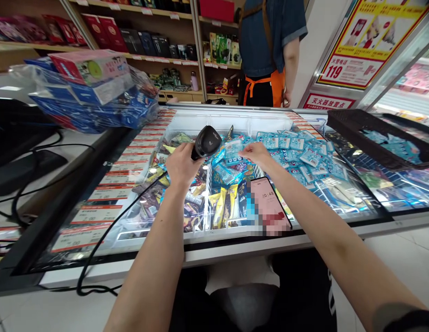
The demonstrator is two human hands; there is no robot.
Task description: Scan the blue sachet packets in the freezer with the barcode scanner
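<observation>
My left hand (pixel 181 163) grips a black corded barcode scanner (pixel 205 142), its head aimed right over the open chest freezer (pixel 207 237). My right hand (pixel 258 154) reaches into the freezer and pinches a light-blue ice-cream packet (pixel 232 152) on a heap of the same packets (pixel 290 150). A smartphone (pixel 270 206) with a lit screen lies on the freezer's glass lid just under my right forearm.
A black cable (pixel 97 249) trails from the scanner to the left. A plastic-wrapped bundle of blue and red boxes (pixel 93 90) lies on the counter at left. A black basket (pixel 380 136) rests on the freezer at right. A person in an orange apron (pixel 270 50) stands behind the freezer, by shelves.
</observation>
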